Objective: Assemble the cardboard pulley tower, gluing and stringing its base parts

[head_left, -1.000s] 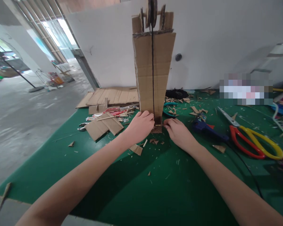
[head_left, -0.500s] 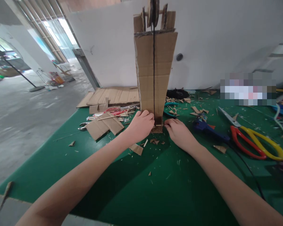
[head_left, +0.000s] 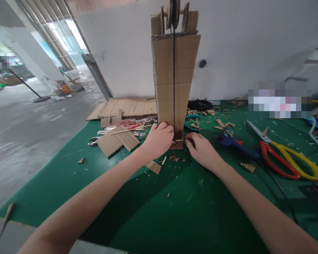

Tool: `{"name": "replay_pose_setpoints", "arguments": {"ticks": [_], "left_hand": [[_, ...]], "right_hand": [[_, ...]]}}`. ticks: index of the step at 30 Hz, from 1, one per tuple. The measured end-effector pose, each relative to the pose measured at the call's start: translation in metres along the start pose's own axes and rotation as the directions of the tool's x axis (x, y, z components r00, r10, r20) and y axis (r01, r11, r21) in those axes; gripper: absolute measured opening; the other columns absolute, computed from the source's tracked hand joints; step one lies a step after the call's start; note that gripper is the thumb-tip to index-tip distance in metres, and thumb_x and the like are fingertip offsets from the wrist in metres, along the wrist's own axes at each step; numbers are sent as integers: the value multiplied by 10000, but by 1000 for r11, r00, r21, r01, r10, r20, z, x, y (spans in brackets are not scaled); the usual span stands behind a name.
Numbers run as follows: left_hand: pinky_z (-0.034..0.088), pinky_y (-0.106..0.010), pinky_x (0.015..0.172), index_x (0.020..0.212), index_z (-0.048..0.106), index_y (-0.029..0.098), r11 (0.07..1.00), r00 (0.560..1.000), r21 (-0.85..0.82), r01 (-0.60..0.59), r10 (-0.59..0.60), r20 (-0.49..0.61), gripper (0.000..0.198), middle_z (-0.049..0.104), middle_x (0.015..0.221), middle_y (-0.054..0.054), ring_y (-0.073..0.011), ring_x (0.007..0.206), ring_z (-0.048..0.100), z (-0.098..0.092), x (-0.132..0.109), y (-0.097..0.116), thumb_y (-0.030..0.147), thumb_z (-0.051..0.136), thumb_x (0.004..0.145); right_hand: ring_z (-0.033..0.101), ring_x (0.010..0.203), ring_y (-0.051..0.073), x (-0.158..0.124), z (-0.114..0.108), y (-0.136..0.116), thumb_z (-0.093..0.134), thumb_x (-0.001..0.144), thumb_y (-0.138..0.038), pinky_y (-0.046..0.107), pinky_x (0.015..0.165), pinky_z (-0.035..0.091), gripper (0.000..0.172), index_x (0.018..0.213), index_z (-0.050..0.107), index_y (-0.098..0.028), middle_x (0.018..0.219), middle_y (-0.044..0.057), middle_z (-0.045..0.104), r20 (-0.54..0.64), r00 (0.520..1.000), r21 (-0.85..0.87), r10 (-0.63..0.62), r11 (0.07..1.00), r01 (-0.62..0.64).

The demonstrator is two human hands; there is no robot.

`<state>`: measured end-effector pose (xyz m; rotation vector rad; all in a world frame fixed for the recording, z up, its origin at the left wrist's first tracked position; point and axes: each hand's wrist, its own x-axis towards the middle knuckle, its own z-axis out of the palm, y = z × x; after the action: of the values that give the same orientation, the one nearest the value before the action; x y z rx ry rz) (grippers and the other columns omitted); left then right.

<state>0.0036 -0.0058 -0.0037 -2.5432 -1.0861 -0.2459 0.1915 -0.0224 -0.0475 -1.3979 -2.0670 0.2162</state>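
Note:
A tall cardboard tower (head_left: 175,77) stands upright on the green table (head_left: 175,211), with a black string (head_left: 174,70) running down its front from a wheel at the top. My left hand (head_left: 159,141) is closed against the tower's lower left corner. My right hand (head_left: 201,150) is curled at the lower right, fingertips pinched beside a small cardboard piece (head_left: 178,139) at the tower's foot. What the fingers pinch is too small to make out.
Red and yellow scissors (head_left: 283,155) and a blue glue gun (head_left: 234,146) with a black cord lie to the right. Flat cardboard sheets (head_left: 127,107), folded pieces (head_left: 118,141) and sticks lie to the left. Cardboard scraps are scattered around. A white wall stands behind.
Both hands stay at the tower's base. The view has shifted very slightly; the right hand's fingers have curled a little closer to the small piece.

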Motion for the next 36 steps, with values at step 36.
{"name": "replay_pose_setpoints", "arguments": {"ticks": [36], "left_hand": [[296, -375, 731, 826, 638, 186, 998, 999, -53, 34, -33, 20, 179, 563, 1003, -52, -240, 954, 415, 2, 3, -1, 316, 518, 855]], "right_hand": [[570, 831, 197, 4, 4, 5, 393, 875, -195, 310, 763, 425, 182, 856, 573, -174, 860, 73, 634, 28, 1000, 10, 12, 1000, -12]]}}
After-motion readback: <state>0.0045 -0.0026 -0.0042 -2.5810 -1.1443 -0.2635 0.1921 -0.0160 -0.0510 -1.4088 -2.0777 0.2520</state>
